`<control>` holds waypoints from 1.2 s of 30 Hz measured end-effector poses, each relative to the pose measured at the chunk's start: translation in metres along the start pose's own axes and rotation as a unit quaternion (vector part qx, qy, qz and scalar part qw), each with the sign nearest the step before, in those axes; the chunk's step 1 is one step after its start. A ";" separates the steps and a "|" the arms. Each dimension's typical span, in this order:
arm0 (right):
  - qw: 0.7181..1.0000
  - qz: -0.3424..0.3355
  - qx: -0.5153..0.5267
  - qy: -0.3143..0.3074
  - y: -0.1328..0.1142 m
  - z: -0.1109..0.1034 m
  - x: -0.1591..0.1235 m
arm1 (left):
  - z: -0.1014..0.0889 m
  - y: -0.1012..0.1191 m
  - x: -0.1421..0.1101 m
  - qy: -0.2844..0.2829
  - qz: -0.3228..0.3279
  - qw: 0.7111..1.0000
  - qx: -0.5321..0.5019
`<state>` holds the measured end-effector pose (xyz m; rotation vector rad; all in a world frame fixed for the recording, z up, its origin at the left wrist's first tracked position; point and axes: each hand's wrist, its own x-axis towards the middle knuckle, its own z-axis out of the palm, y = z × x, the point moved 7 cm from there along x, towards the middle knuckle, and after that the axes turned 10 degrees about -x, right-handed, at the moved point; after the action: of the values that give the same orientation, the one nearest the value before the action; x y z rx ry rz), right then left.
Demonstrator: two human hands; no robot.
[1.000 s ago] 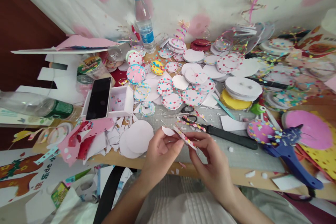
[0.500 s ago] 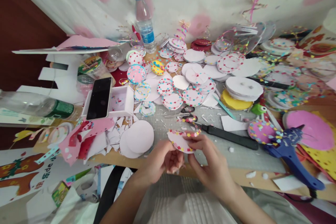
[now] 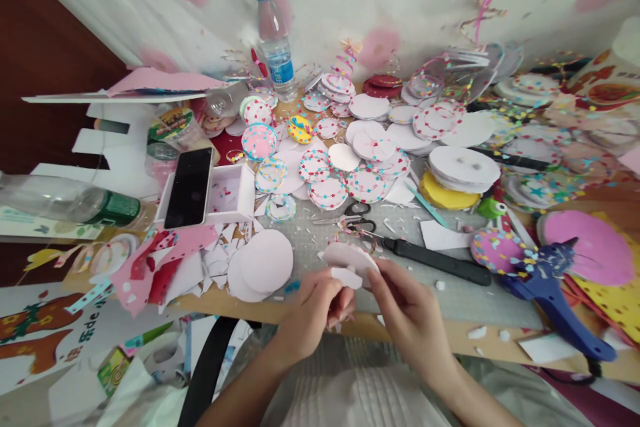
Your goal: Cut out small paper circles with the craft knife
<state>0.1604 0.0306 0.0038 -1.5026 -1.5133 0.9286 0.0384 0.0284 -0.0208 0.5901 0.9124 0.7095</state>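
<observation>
Over the table's front edge, my right hand (image 3: 407, 313) pinches the right rim of a white paper disc (image 3: 353, 254), which is tilted with its plain face toward me. Only a trace of colour shows along its edge. My left hand (image 3: 313, 310) is closed, its thumb on a small white piece (image 3: 346, 278) in front of the disc; I cannot tell whether this piece is joined to it. The left fingertips are curled under and partly hidden. Just beyond the disc lie black-handled scissors (image 3: 359, 217) with a string of tiny stars by them.
Plain white discs (image 3: 267, 260) lie left of my hands. A black-handled tool (image 3: 435, 260) and a blue glue gun (image 3: 560, 307) lie to the right. Behind are several star-trimmed discs (image 3: 329, 193), a water bottle (image 3: 276, 47) and a phone (image 3: 189, 187) on a white box.
The disc has turned over from its star-trimmed side to its plain side. My left thumb has come onto a small white piece at its front. My right fingers have shifted to the disc's right rim.
</observation>
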 end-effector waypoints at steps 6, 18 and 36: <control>1.000 -0.025 -0.005 -0.002 -0.004 0.001 -0.003 | -0.003 0.005 0.000 0.055 0.004 0.997 0.058; 0.997 -0.049 -0.063 0.010 -0.006 -0.005 -0.005 | 0.000 0.020 -0.004 0.055 0.101 0.932 0.343; 0.998 -0.021 -0.051 0.019 -0.008 -0.008 -0.002 | -0.003 0.028 -0.004 0.060 0.162 0.908 0.382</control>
<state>0.1646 0.0281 0.0140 -1.5450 -1.5797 0.8059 0.0261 0.0437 -0.0007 1.4326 1.2244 0.6733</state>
